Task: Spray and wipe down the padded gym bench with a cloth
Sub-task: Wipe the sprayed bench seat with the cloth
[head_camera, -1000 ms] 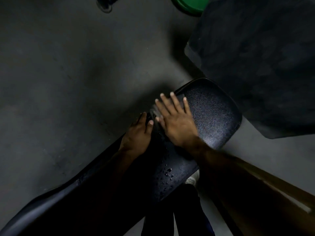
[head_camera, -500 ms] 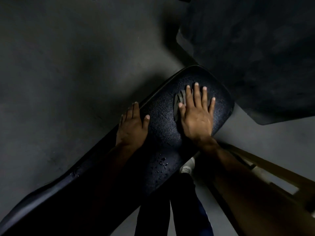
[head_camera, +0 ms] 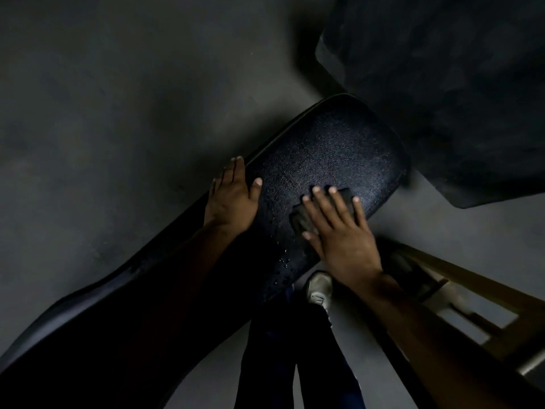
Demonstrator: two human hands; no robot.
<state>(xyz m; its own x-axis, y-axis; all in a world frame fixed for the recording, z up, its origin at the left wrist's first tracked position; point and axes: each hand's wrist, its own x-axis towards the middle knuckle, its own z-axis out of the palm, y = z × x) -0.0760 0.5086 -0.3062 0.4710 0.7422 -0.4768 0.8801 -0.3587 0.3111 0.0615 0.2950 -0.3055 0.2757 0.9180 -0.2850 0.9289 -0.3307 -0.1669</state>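
1. The padded bench (head_camera: 324,160) runs as a dark band from the lower left of the frame up to a rounded end just right of centre.
2. The right hand (head_camera: 339,234) lies flat on the pad near its lower right edge, fingers straight and spread, pressing a dark cloth (head_camera: 300,221) onto the surface.
3. The cloth shows at the left of that hand and again past the fingertips; the rest is hidden under the palm.
4. The left hand (head_camera: 233,199) rests open on the upper left edge of the pad, fingers straight along the rim and thumb out on the top.
5. Small water drops (head_camera: 284,261) sit on the pad just below the cloth.
6. A pale shoe (head_camera: 320,290) stands on the grey floor (head_camera: 118,113) below the bench.
7. A dark mat (head_camera: 442,84) fills the upper right of the frame.
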